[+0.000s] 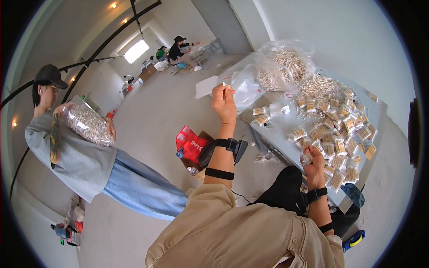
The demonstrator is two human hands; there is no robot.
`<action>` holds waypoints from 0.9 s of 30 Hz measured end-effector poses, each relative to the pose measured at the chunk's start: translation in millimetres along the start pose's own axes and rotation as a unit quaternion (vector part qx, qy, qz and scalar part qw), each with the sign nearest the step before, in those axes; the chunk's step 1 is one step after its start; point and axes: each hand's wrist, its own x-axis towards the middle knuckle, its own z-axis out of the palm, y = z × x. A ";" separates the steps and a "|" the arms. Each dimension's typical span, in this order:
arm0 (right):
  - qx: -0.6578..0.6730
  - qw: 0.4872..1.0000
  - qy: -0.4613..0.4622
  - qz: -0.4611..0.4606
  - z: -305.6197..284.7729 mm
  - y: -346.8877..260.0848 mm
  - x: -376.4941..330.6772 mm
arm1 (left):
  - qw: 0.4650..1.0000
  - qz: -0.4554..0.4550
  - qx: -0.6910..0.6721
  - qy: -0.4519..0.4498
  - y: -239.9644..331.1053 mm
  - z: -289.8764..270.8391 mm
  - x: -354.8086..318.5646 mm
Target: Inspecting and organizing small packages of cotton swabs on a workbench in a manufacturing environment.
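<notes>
Packets [336,145] of small pale sticks cover the right end of the grey table [277,134], the landmark for this entry. At the table's far end sit a big clear bag [286,62] of loose sticks and a loose heap [321,85] just beside it. Left of the table, well apart, a person in a grey shirt hugs a second filled bag [87,125]. On the floor near the table's left edge lies a red bag [192,145].

Right hand [315,163]: at the table's near edge, fist closed around one small clear packet [306,157]; wrist bent down, forearm strapped with a band.

Left hand [223,102]: raised above the table's left edge, arm nearly straight, fingers pinched on a small pale item, too small to identify.

Risk, judged: the pinch is slight and held over open floor, so a slip would drop the item off the table. A sleeve sweeping the crowded near edge could knock packets down.
</notes>
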 end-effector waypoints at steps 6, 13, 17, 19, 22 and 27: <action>-0.007 1.000 -0.007 0.023 8.7 8.6 -4.6 | 1.000 0.019 -0.005 0.014 -3.8 -27.5 7.5; -0.025 0.996 -0.048 0.069 10.1 17.0 1.9 | 0.999 0.002 0.030 0.027 -6.3 -53.7 10.9; -0.035 0.995 -0.061 0.068 6.1 21.8 11.2 | 0.999 -0.027 0.016 0.043 -6.7 -59.0 10.3; -0.040 0.995 -0.049 0.081 15.0 21.5 3.3 | 0.998 -0.041 0.013 0.046 -6.8 -65.1 10.7; -0.035 0.995 -0.049 0.084 15.2 23.4 4.3 | 0.997 -0.056 0.009 0.046 -8.0 -72.3 11.4; -0.041 0.995 -0.051 0.080 10.3 25.3 6.9 | 0.998 -0.027 0.051 0.039 -9.4 -79.3 15.8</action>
